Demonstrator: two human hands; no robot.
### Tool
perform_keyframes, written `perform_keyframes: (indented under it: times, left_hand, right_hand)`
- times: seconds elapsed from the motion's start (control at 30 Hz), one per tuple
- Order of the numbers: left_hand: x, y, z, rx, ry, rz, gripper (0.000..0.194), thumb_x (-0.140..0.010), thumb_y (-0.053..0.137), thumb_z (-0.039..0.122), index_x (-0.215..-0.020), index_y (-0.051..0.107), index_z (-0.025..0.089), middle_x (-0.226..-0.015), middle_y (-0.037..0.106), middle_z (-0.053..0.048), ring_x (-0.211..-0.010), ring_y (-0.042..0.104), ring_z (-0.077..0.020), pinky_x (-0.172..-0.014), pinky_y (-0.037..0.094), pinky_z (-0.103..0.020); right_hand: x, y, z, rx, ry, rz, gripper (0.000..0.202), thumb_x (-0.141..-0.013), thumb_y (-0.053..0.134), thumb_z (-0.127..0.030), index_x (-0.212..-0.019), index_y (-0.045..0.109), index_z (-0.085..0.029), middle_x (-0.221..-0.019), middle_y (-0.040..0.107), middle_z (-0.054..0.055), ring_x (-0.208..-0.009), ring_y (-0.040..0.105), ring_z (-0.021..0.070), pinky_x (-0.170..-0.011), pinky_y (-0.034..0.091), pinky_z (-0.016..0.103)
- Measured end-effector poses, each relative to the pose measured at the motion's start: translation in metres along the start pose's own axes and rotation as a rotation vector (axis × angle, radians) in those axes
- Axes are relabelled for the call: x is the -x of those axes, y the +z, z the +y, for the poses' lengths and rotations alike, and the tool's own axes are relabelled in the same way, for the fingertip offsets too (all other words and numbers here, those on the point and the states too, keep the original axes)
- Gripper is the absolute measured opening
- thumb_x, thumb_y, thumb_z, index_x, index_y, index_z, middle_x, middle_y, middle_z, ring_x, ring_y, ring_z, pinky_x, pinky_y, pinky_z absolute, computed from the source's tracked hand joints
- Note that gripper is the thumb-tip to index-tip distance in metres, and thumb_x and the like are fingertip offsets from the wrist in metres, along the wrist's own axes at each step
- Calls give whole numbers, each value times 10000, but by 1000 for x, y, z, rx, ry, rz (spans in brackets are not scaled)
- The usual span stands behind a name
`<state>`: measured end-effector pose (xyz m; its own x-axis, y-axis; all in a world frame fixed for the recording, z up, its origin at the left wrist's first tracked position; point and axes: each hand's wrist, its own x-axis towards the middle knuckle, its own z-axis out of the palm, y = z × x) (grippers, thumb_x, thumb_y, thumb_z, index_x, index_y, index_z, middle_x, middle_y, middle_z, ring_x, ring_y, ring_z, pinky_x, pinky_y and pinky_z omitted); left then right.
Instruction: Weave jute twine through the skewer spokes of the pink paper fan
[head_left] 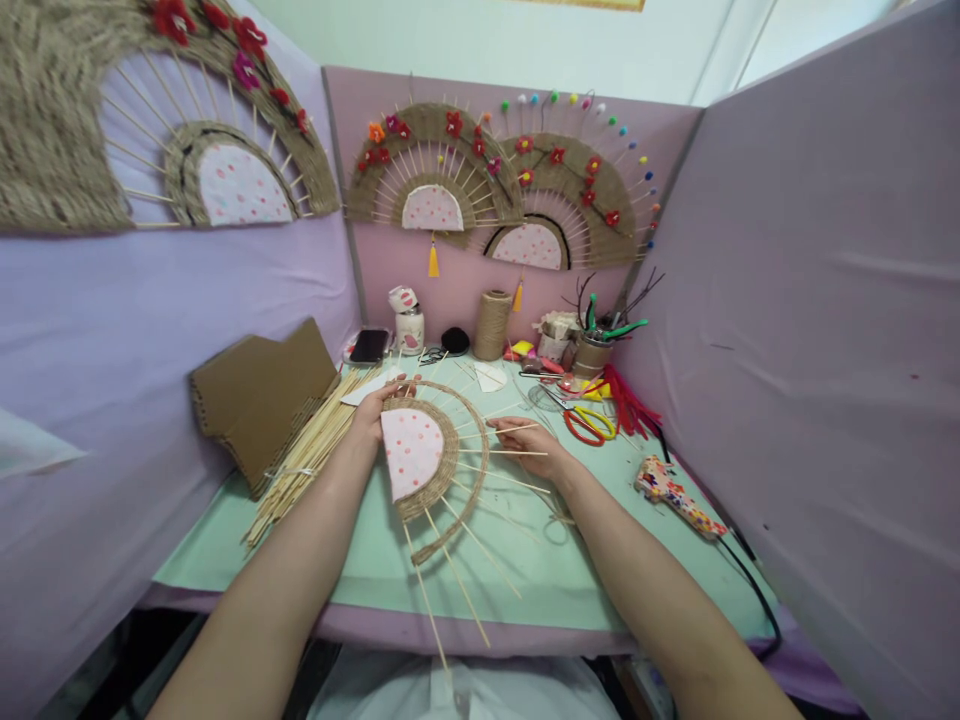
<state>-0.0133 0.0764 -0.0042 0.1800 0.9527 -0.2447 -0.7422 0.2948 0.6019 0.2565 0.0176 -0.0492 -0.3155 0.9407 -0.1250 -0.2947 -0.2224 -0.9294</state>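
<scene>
A half-made fan (451, 450) with thin wooden sticks is held up over the table. It has a half-round centre of pink-dotted white cloth (412, 450), a woven twine band round that, and a narrow twine arc farther out. My left hand (379, 408) is closed on the fan's upper left edge, its fingers partly hidden behind it. At the outer arc, my right hand (525, 446) is pinched beside the sticks on what looks like jute twine. A loose length of twine (556, 518) lies below this hand.
Bundled sticks (307, 455) and brown cardboard (259, 400) lie left. Scissors (592, 425), red strands (626, 405) and a patterned glue gun (679, 497) with a cord lie right. A twine spool (492, 325) stands behind. Finished fans (435, 130) hang on the partition.
</scene>
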Motion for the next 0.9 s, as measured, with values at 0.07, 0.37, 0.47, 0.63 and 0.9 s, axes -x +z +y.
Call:
perform_keyframes:
  times: [0.07, 0.37, 0.47, 0.63, 0.9]
  left_hand:
    - [-1, -1, 0, -7, 1, 7, 195, -801, 439, 13, -902, 554, 133, -900, 676, -107, -651, 661, -149, -520, 530, -230]
    - [3, -1, 7, -17, 17, 11, 245, -784, 481, 22, -983, 554, 143, -837, 686, -85, -601, 660, -152, -532, 535, -259]
    - [4, -2, 10, -46, 17, 1, 240, -782, 493, 28, -981, 556, 145, -797, 684, -73, -587, 656, -148, -527, 529, -255]
    - [5, -3, 11, -89, 1, 4, 240, -780, 505, 39, -995, 568, 125, -732, 677, -70, -557, 648, -154, -529, 529, -270]
    - [3, -5, 17, -105, 31, 39, 237, -753, 497, 11, -954, 578, 105, -674, 673, -71, -521, 643, -166, -512, 524, -280]
  right_hand:
    - [0, 0, -1, -5, -3, -13, 360, -611, 752, -308, -904, 667, -116, -491, 297, -91, -452, 220, 36, -415, 155, 184]
    - [15, -5, -16, 38, -19, -87, 272, -645, 711, -288, -858, 664, -126, -597, 459, -31, -466, 295, 36, -395, 134, 179]
    - [17, -10, -24, 30, -7, -79, 256, -638, 706, -250, -853, 656, -122, -542, 376, -62, -437, 230, 25, -384, 91, 176]
    - [19, -17, -32, 0, -12, -64, 255, -660, 697, -275, -833, 636, -97, -539, 293, -83, -439, 176, 21, -376, 70, 170]
    - [15, -24, -31, 61, -148, 134, 284, -628, 733, -360, -717, 563, -150, -480, 250, -107, -402, 166, 20, -370, 83, 167]
